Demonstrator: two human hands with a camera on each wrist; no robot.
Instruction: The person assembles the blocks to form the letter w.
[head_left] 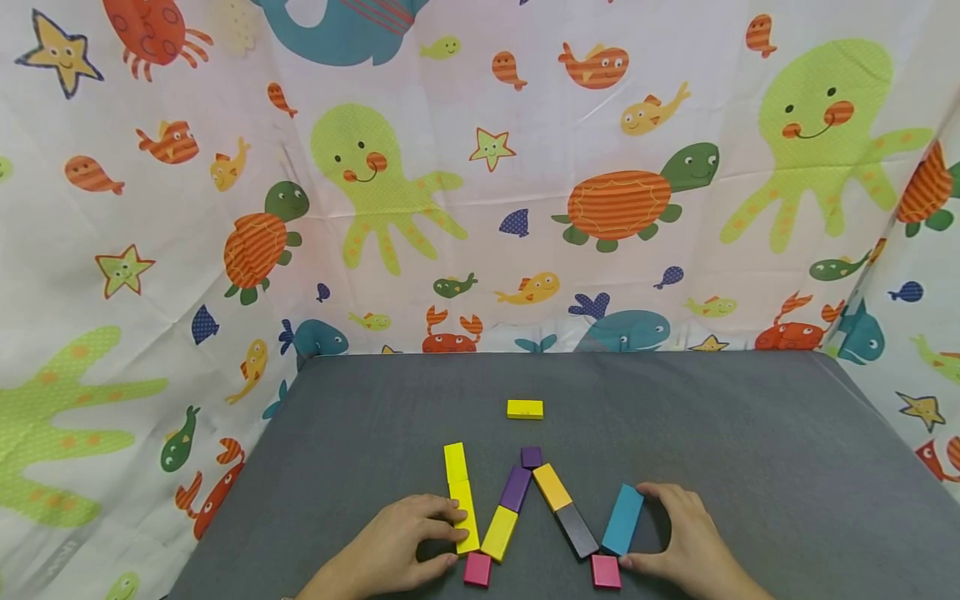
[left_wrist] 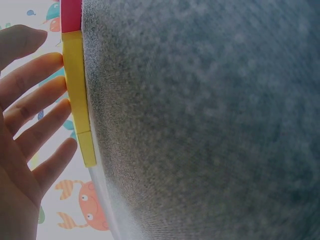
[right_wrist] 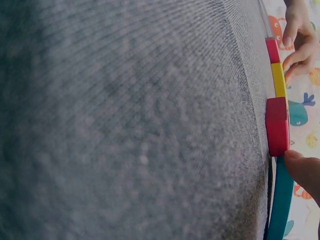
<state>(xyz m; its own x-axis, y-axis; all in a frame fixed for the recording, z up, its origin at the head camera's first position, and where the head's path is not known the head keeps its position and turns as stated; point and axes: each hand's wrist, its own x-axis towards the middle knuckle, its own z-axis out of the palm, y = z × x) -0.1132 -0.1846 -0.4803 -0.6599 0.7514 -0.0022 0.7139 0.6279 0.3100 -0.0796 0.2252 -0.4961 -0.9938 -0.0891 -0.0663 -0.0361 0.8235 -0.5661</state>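
Wooden-looking blocks lie on the grey cloth in a zigzag like a letter W. My left hand (head_left: 408,542) is at the left stroke, its fingertips touching the long yellow block (head_left: 463,521); the thumb is near the left pink block (head_left: 477,570). In the left wrist view those fingers (left_wrist: 42,95) are spread and nearly straight. At the right stroke, my right hand (head_left: 686,537) pinches the blue block (head_left: 623,520) between index finger at its far end and thumb at its near end. The right pink block (head_left: 606,572) sits beside that thumb (right_wrist: 300,167).
Between the hands are a small purple block (head_left: 531,457), a longer purple block (head_left: 515,489), a slanted yellow block (head_left: 499,534), an orange-yellow block (head_left: 552,487) and a dark grey block (head_left: 576,531). Farther back lies a lone yellow block (head_left: 525,409). A sea-animal curtain (head_left: 525,192) hangs behind.
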